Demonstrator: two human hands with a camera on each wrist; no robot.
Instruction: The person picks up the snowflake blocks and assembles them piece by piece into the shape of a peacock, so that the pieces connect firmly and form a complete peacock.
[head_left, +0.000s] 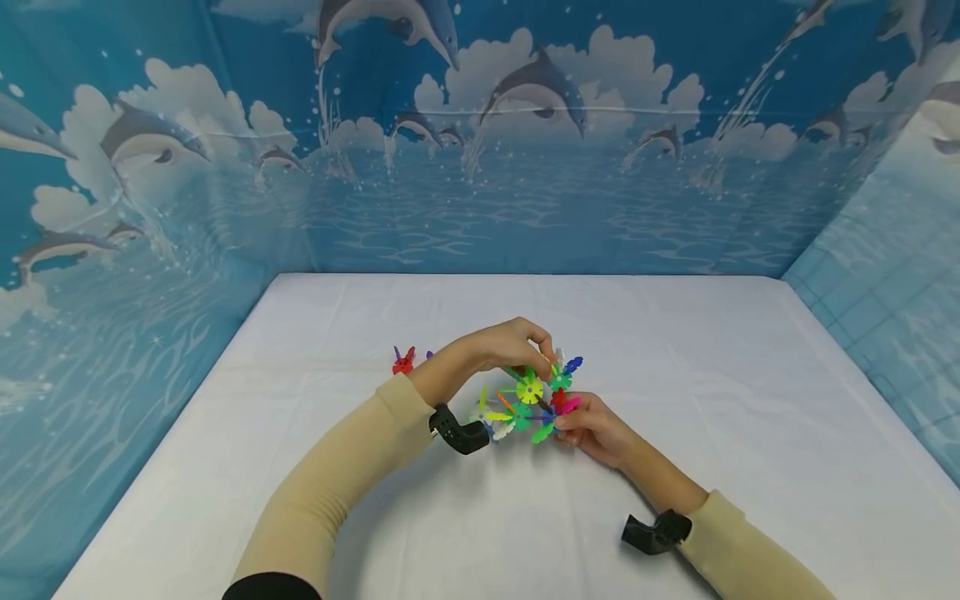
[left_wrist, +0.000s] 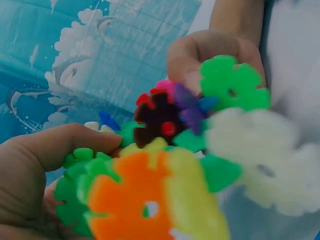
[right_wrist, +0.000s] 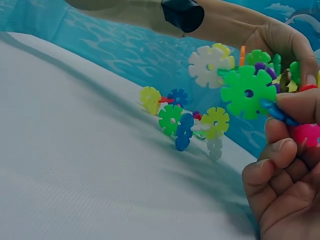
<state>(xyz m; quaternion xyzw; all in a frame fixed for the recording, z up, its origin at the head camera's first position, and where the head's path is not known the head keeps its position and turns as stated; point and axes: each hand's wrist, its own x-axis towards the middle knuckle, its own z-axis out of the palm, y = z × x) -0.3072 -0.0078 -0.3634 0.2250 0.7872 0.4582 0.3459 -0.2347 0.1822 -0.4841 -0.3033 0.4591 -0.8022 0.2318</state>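
Note:
A cluster of flower-shaped interlocking plastic discs (head_left: 529, 388), in green, yellow, white, orange, purple and other colours, is held up between both hands. My left hand (head_left: 513, 346) reaches over from above, its fingers gripping green discs (left_wrist: 82, 195) at the cluster's upper side. Orange (left_wrist: 125, 187) and white discs (left_wrist: 252, 150) stick out close to the left wrist camera. From the lower right, my right hand (head_left: 596, 429) pinches a blue disc (right_wrist: 277, 111) between thumb and index finger. Beside that blue piece stands a bright green disc (right_wrist: 248, 93). Fingers and overlapping discs hide some joints.
A second group of joined discs (right_wrist: 171, 120) rests on the white table (head_left: 712, 400), beyond the left forearm; in the head view mainly its red disc (head_left: 403, 361) shows. Dolphin-patterned curtains (head_left: 525, 208) border the table's back and sides.

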